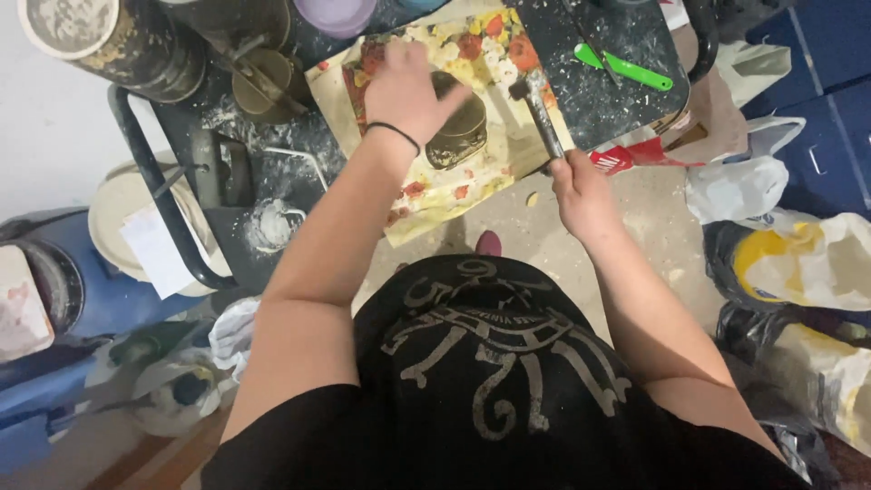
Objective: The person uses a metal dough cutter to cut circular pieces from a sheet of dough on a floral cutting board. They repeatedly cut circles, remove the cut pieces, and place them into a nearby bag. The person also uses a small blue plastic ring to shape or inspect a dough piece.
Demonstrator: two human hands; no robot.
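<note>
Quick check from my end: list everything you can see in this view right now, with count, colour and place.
flowered sheet: one, cream with red and yellow flowers, on the dark table under the hands
dark table: one, black, dusted white, top centre
brownish round block: one, olive-brown, on the sheet by the left hand
hammer: one, dusty grey, over the sheet's right edge
green tool: one, bright green, on the table at upper right
round tin: one, olive, left of the sheet
large drum: one, dark and stained, top left
plastic bags: several, white, yellow and black, on the floor at right
left hand: on the block
right hand: gripping the hammer handle
</note>
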